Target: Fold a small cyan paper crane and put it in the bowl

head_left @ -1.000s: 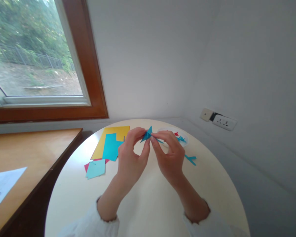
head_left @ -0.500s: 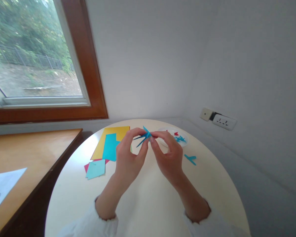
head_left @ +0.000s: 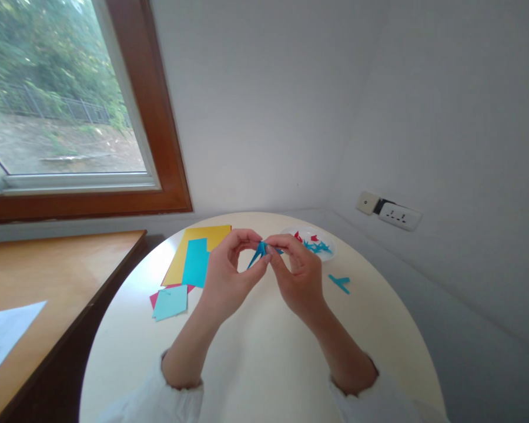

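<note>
Between my hands, above the table, is a small piece of folded blue paper [head_left: 258, 252] with pointed ends. My left hand [head_left: 234, 267] pinches it from the left with thumb and fingertips. From the right, my right hand [head_left: 300, 273] pinches it too, thumb against forefinger. The fingertips almost meet and cover much of the folded paper. Behind my right hand stands a clear dish [head_left: 334, 247] holding several small blue folded pieces [head_left: 320, 247] and red folded pieces [head_left: 314, 238].
On the round white table [head_left: 264, 364], blue paper [head_left: 195, 264] lies over yellow paper [head_left: 176, 261] at the left. Nearer me is a pale blue sheet [head_left: 171, 302] over red paper. Blue strips [head_left: 340, 282] lie at right. A wooden desk [head_left: 62, 264] stands left.
The folded blue paper has turned between my fingers; its points now face down and sideways. Both hands stay close together, and the right hand has shifted slightly left, uncovering more of the dish.
</note>
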Action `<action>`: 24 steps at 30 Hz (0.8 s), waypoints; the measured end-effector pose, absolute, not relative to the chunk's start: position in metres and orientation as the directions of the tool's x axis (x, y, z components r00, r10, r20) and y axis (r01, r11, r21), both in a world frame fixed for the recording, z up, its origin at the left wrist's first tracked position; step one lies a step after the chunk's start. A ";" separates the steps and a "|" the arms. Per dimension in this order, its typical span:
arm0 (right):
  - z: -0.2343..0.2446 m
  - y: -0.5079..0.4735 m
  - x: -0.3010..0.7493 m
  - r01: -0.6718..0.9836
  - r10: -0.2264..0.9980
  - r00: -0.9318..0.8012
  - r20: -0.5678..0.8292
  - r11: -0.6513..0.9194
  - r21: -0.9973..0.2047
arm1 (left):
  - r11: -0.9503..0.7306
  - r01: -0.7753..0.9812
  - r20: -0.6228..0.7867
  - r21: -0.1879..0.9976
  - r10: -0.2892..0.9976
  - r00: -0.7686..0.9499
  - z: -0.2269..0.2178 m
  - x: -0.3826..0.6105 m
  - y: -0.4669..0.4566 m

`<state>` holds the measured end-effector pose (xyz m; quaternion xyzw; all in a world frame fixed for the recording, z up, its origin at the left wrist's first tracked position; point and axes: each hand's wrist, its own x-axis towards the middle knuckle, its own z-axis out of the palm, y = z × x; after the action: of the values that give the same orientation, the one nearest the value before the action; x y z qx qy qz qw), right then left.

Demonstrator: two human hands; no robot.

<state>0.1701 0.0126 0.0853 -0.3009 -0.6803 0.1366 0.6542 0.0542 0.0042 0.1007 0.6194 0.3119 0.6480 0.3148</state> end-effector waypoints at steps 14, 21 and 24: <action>0.084 0.014 0.171 0.234 0.588 0.125 0.799 0.765 -0.599 | -0.718 0.177 0.736 0.673 0.674 -0.067 0.099 0.051 0.004; 0.081 0.018 0.172 0.192 0.572 0.139 0.809 0.786 -0.588 | -0.770 0.433 0.846 0.469 0.532 0.030 0.101 0.048 0.003; 0.081 0.018 0.173 0.193 0.571 0.132 0.811 0.787 -0.586 | -0.773 0.464 0.863 0.434 0.504 0.033 0.102 0.048 0.003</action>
<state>0.1730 0.0183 0.0810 -0.2962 -0.6446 0.1365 0.6914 0.0478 0.0025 0.1024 0.7185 0.3368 0.6083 0.0166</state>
